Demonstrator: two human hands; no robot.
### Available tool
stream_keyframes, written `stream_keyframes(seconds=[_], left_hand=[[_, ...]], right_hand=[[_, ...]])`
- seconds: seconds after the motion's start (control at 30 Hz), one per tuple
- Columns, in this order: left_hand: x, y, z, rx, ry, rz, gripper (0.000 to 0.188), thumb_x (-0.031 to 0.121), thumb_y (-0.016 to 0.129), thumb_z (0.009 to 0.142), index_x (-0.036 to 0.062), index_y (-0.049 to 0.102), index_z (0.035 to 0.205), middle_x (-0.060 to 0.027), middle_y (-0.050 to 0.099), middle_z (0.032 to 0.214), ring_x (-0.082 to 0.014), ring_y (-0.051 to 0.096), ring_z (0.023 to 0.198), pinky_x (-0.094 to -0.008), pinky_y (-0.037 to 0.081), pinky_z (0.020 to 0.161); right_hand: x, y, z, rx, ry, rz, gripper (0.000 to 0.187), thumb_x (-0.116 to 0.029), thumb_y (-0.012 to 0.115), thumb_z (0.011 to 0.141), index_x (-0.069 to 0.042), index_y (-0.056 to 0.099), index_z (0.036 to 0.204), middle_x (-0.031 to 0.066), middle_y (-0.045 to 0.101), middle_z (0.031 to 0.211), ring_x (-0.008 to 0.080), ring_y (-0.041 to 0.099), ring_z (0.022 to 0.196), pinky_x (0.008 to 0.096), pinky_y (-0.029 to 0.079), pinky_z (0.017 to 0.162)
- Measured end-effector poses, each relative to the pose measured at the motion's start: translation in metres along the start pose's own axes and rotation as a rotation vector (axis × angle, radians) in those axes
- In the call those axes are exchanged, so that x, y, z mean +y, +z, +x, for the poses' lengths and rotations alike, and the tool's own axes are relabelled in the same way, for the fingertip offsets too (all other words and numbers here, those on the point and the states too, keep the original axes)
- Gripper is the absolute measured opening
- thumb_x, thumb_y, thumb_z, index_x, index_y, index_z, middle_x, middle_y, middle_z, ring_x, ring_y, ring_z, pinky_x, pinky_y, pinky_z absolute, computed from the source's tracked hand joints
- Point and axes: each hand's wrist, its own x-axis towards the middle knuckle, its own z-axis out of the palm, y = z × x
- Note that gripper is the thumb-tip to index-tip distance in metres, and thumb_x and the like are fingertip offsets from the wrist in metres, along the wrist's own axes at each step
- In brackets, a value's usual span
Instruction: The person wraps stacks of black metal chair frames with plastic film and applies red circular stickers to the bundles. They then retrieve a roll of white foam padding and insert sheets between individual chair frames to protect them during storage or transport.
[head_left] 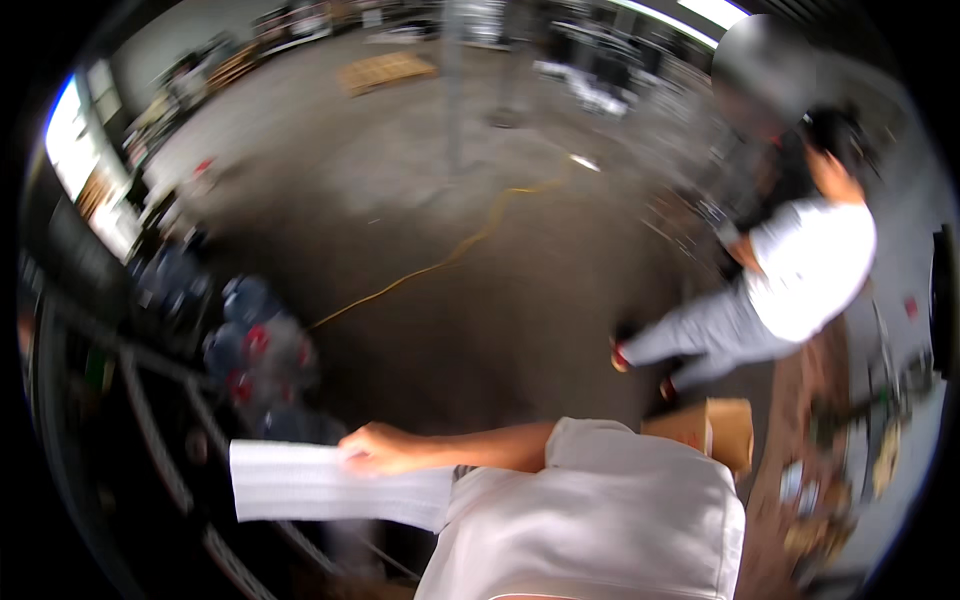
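Observation:
My right arm reaches across my chest to the left. At its end my right hand point(385, 449) is closed, pinching the upper edge of a long white packing sheet point(290, 482) that looks like thin foam with fine ribs. The sheet stretches out to the left of the hand and back under the forearm toward my shirt. It hangs over a dark metal rack frame point(160, 440). My left hand does not show.
Several large clear bottles point(262, 350), some with red parts, stand at the left. A yellow cord point(440, 262) crosses the concrete floor. A cardboard box point(728, 432) is close on my right. Beyond it walks a person in a white shirt point(815, 262). A pole point(453, 100) stands ahead.

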Motion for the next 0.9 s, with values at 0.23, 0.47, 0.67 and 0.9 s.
stream_keyframes(seconds=[0.23,0.47,0.67,0.9], left_hand=[[0.149,0.008,-0.028,0.084,0.061,-0.482,0.046,0.026,0.068,0.074,-0.0078,0.055,0.102,-0.0208,0.057,0.099,-0.0292,0.055,0.089,-0.0380,0.044,0.081],[0.263,0.067,-0.096,-0.618,0.019,-0.743,0.055,0.021,0.073,0.069,-0.0022,0.052,0.114,-0.0197,0.056,0.107,-0.0304,0.054,0.096,-0.0398,0.043,0.087],[0.495,-0.013,-0.222,-1.270,0.200,-1.146,0.068,0.001,0.072,0.060,0.0004,0.044,0.121,-0.0148,0.042,0.116,-0.0268,0.046,0.107,-0.0380,0.041,0.091],[0.621,-0.084,-0.337,-1.740,0.530,-1.320,0.070,-0.003,0.073,0.055,0.0040,0.047,0.119,-0.0094,0.035,0.109,-0.0215,0.044,0.102,-0.0334,0.043,0.084]], right_hand=[[0.008,-0.081,-0.070,0.373,0.081,-0.063,0.017,-0.013,0.054,0.076,0.003,0.055,0.072,0.0095,0.056,0.059,0.0139,0.056,0.056,0.0298,0.043,0.051],[0.011,-0.164,-0.141,0.648,0.086,0.177,0.016,-0.014,0.056,0.079,0.002,0.057,0.079,0.0058,0.057,0.064,0.0115,0.053,0.058,0.0280,0.043,0.055],[0.024,-0.243,-0.258,1.034,-0.011,0.966,0.013,-0.014,0.058,0.080,-0.003,0.058,0.085,0.0057,0.059,0.073,0.0145,0.057,0.067,0.0274,0.046,0.064],[0.083,-0.274,-0.394,1.508,0.174,1.318,0.015,-0.014,0.055,0.080,-0.003,0.057,0.089,0.0060,0.058,0.086,0.0167,0.055,0.080,0.0304,0.045,0.073]])
